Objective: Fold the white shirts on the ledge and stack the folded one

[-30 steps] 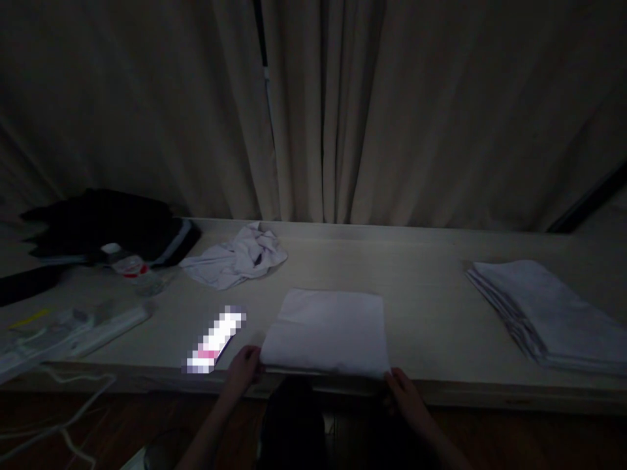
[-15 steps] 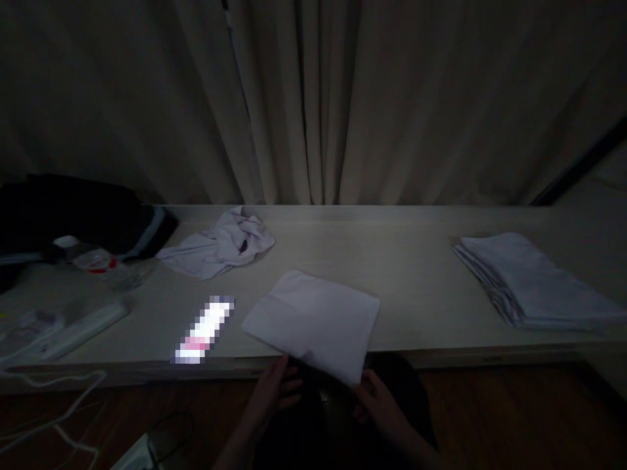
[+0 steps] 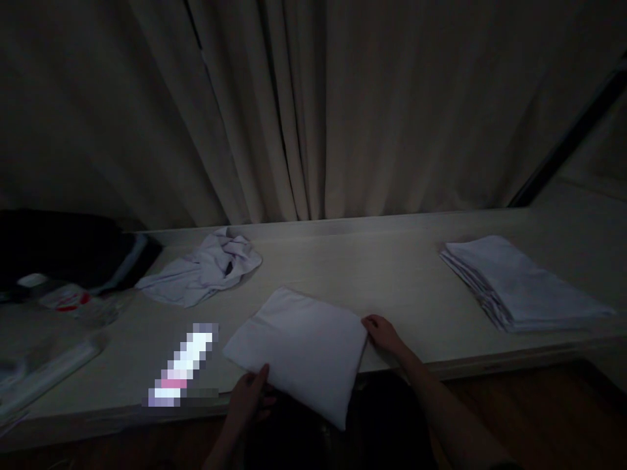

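The room is dim; long beige curtains [image 3: 313, 111] hang behind a pale wooden table [image 3: 406, 287], and dark brown floor [image 3: 553, 405] shows below it

Crumpled white cloth [image 3: 203, 271] lies on the pale table [image 3: 392, 274], left of centre; stack of folded white cloths [image 3: 519, 284] sits at right. Dark bundle [image 3: 63, 245] and plastic bottle [image 3: 73, 301] far left, beige curtain [image 3: 313, 111] behind.
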